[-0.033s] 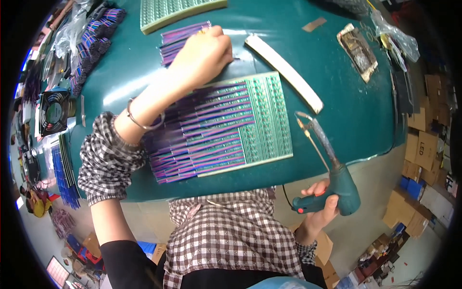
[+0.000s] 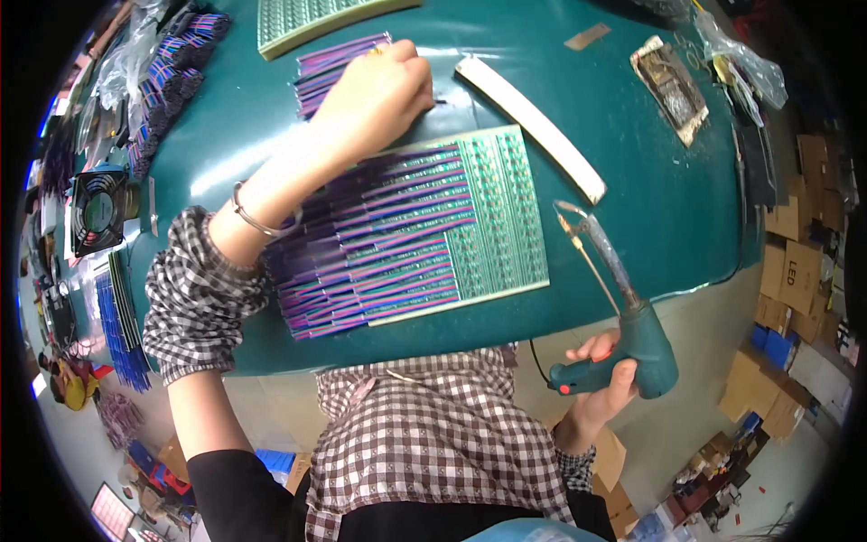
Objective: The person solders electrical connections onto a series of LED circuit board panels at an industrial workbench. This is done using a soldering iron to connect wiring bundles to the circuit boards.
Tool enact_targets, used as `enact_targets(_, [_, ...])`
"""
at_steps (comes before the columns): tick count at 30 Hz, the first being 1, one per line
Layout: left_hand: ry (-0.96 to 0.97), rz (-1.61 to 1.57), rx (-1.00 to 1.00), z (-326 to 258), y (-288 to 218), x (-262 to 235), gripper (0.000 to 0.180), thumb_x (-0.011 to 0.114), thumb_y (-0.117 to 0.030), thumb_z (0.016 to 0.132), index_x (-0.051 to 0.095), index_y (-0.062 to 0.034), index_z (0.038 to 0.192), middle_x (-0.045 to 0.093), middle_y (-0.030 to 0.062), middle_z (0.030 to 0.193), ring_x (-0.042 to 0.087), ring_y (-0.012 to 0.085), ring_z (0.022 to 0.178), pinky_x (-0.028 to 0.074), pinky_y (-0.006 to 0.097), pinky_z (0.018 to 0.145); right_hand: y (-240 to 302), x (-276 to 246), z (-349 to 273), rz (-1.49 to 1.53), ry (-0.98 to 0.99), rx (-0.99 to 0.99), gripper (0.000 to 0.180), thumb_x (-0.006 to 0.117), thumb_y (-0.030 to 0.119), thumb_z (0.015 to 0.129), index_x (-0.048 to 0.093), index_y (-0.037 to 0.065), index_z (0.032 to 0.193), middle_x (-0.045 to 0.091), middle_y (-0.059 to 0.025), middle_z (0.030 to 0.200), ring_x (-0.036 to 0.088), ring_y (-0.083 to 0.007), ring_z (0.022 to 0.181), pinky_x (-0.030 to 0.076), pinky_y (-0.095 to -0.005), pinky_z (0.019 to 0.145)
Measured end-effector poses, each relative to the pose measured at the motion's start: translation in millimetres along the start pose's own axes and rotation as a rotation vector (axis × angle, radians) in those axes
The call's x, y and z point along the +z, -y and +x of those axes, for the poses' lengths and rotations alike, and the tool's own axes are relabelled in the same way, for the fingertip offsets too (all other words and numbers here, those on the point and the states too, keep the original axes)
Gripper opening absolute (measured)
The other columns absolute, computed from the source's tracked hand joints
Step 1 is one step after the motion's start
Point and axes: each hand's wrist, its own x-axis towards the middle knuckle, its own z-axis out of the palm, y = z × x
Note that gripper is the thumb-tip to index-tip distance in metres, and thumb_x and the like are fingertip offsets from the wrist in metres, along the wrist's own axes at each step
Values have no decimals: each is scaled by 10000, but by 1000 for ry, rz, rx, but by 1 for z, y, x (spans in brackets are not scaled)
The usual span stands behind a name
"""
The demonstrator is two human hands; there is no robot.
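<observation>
My left hand (image 2: 384,88) is over a small bundle of purple and blue wires (image 2: 330,65) at the far side of the table. Its fingers are curled closed, and a short dark end shows beside them; what they hold is hidden. My right hand (image 2: 598,388) grips a green soldering gun (image 2: 652,357) with red buttons, its metal tip and thin feed tube pointing up over the table's near edge. Between my hands lies a green circuit board panel (image 2: 497,217), with rows of purple and blue wires (image 2: 388,244) across its left part.
A long white strip (image 2: 533,126) lies right of the panel. Another board stack (image 2: 334,23) sits at the far edge. A worn tray (image 2: 670,95) is at the far right, a black fan (image 2: 99,212) at the left, with more wire bundles (image 2: 172,81) beyond it.
The whole view has shifted slightly, so the table's things appear a little higher. My left hand stays by the far wires, and my right still grips the soldering gun.
</observation>
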Motion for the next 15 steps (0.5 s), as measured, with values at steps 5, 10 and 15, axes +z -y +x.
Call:
enact_targets(5, [-45, -640, -292, -12, -54, -22, 87, 609, -98, 934, 593, -17, 961, 560, 10, 764, 510, 79, 635, 418, 244, 558, -9, -16, 4, 37, -42, 12, 535, 656, 381, 897, 474, -50, 1157, 548, -126, 870, 598, -241, 780, 597, -402, 670])
enact_targets(10, [320, -893, -494, -59, -110, -19, 124, 646, -67, 900, 606, -25, 1009, 554, -17, 803, 489, 50, 646, 409, 214, 564, -20, -22, 5, 60, -22, 37, 524, 671, 346, 892, 477, -50, 1176, 561, -139, 884, 601, -248, 784, 598, -405, 675])
enact_targets(15, [124, -365, -7, -83, -116, 16, 234, 637, -1, 793, 617, -2, 1026, 573, 115, 896, 593, 282, 768, 493, 348, 657, -25, -26, 3, 75, 7, 44, 540, 685, 340, 882, 481, -63, 1178, 564, -142, 880, 602, -249, 781, 601, -404, 680])
